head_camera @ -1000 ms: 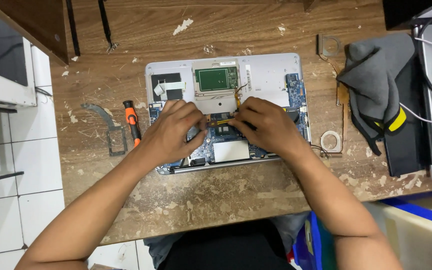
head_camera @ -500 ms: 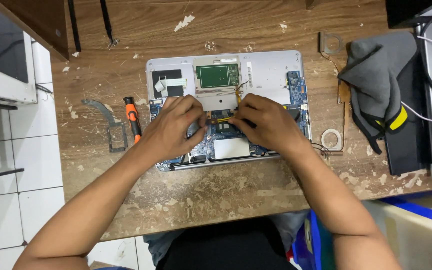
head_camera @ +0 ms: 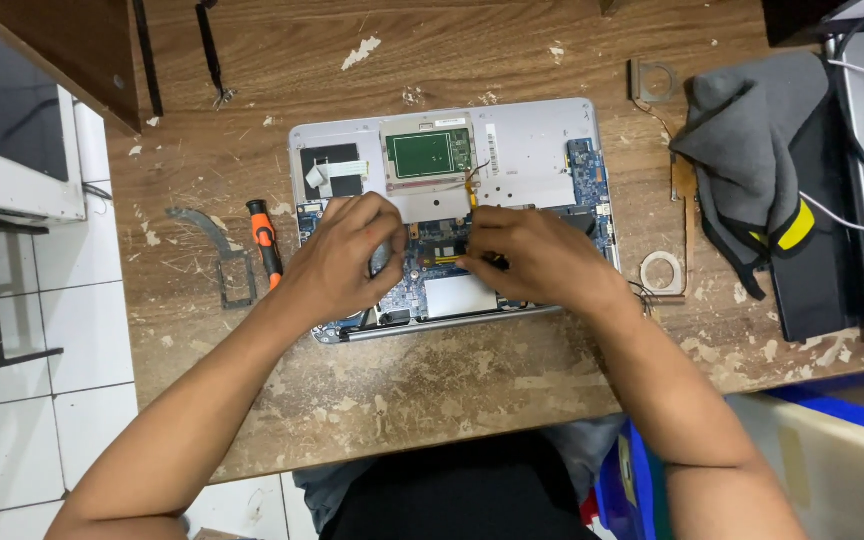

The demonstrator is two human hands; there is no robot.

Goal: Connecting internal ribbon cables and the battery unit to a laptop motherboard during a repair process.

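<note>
Little had shifted since the earlier frames: both hands stayed over the opened laptop base (head_camera: 542,160) at the middle of the tabletop (head_camera: 432,380). Left hand (head_camera: 347,262) curled its fingers on the blue circuit board (head_camera: 432,275); right hand (head_camera: 532,262) pinched a small dark part beside it. 1 green rectangular panel (head_camera: 428,153) sat above. 1 orange-handled screwdriver (head_camera: 265,240) lay left, 1 grey cloth (head_camera: 742,150) right.

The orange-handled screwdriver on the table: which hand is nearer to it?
Left. The left hand works on the opened laptop just right of the orange-handled screwdriver, with a small gap between them. The right hand lies farther right, beyond the left hand, over the laptop's middle.
</note>
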